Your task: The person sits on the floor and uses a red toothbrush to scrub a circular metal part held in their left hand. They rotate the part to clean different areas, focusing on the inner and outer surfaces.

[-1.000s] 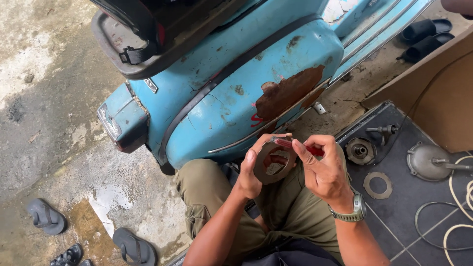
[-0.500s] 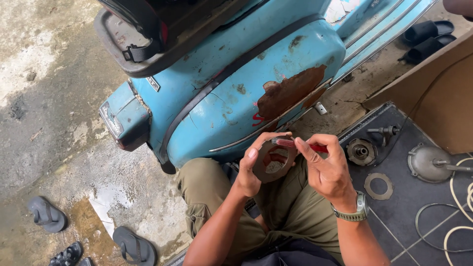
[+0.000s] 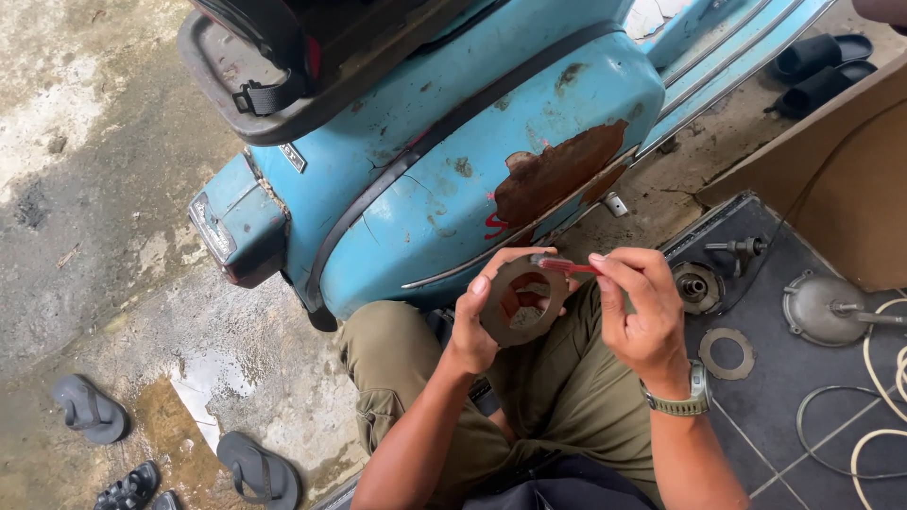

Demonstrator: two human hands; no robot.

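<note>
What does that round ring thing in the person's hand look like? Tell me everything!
The ring is a flat, round disc with a big hole in the middle, dull grey-brown like worn metal or friction material, with small notches inside its rim. The left hand holds it up on edge by its side, above the person's lap, in front of the blue scooter. The right hand holds a thin red tool whose tip rests at the ring's top edge.
</note>
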